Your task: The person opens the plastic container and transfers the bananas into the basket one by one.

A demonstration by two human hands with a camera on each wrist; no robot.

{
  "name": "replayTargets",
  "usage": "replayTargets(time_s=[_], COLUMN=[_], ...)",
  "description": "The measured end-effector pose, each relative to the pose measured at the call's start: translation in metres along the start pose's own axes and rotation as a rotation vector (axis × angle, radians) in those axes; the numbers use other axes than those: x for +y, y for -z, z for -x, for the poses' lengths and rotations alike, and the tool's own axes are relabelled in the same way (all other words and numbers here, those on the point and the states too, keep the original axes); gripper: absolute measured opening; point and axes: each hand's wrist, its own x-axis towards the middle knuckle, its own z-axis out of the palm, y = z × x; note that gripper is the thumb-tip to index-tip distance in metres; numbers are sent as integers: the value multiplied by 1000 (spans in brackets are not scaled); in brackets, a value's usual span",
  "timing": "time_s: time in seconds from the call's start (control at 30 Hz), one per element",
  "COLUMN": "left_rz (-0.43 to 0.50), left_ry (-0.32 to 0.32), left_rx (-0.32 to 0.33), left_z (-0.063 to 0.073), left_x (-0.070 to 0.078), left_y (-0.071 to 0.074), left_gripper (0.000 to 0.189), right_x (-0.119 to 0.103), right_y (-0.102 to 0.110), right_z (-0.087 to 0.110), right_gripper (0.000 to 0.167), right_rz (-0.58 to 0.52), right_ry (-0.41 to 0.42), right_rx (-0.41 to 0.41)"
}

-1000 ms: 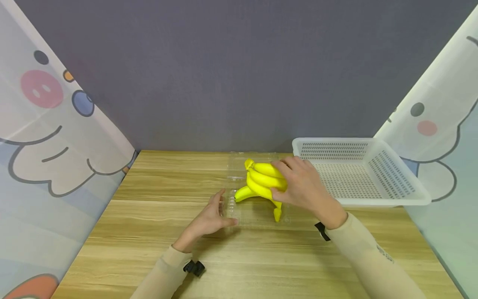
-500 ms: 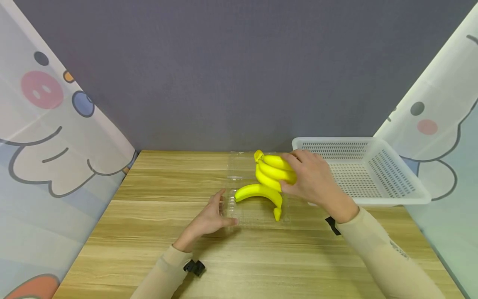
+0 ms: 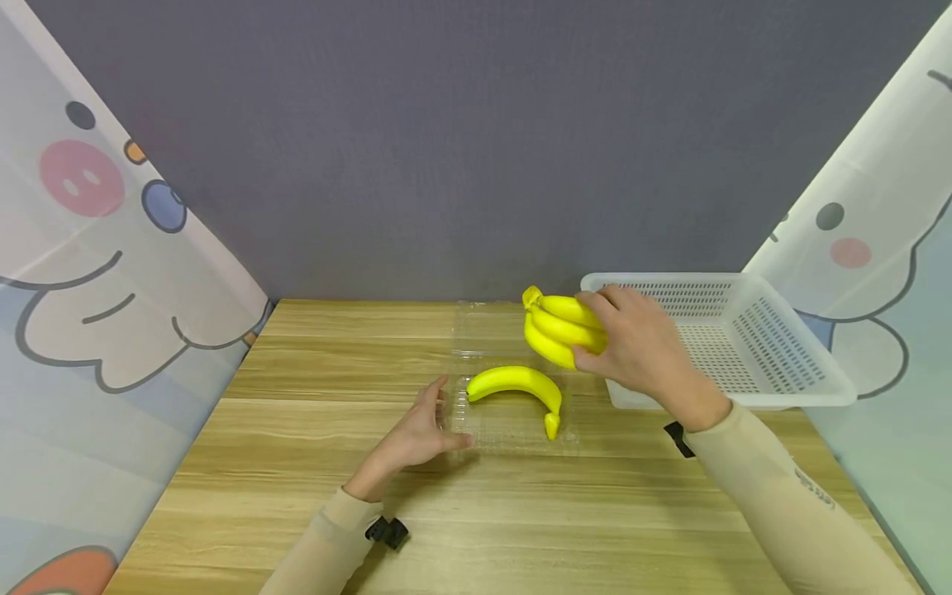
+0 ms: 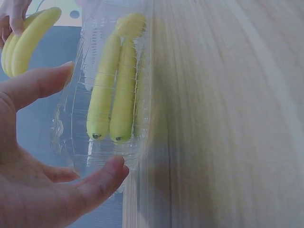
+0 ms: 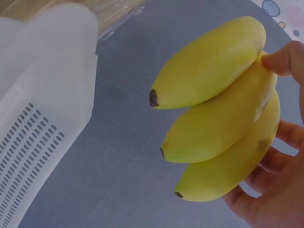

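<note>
My right hand [image 3: 641, 347] grips a bunch of three yellow bananas [image 3: 561, 327], lifted above the table to the left of the white basket. In the right wrist view, the bunch's [image 5: 213, 118] dark tips point left, with the thumb on one side and the fingers behind. My left hand [image 3: 416, 434] rests at the left end of a clear plastic clamshell box [image 3: 513, 431], thumb and fingers spread at its corner. Inside the box lie more bananas [image 3: 521, 382]; the left wrist view shows two of these bananas [image 4: 100, 92] side by side, joined at the stem.
The white perforated basket [image 3: 751, 401] stands at the back right; no contents show in it. The clamshell's raised lid [image 3: 487, 330] leans toward the grey back wall [image 3: 476, 165]. Printed curtains flank both sides of the wooden table [image 3: 335, 355].
My right hand has lifted the bunch out of the clamshell and carried it up and to the right, toward the basket. The bananas in the box and my left hand stay in place.
</note>
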Motion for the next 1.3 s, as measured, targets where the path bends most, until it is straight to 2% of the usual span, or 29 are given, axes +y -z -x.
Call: replayTargets(time_s=[0.2,0.63,1.07,1.3], left_rz=[10,28,23,32], left_ry=[-1,-1,1,-2], left_rx=[0,-2,10,8], left_z=[0,2,1,0], left_x=[0,-3,-2,-2], left_y=[-1,-3,-4,-4], left_gripper=[118,116,115,115], right_x=[7,24,43,51], right_y=[0,6,10,12], right_z=[2,11,18,23], right_gripper=[53,58,54,54], right_rz=[4,62,90,111], right_ry=[-10,-56,-68,-98], right_rx=[15,-42,7,0])
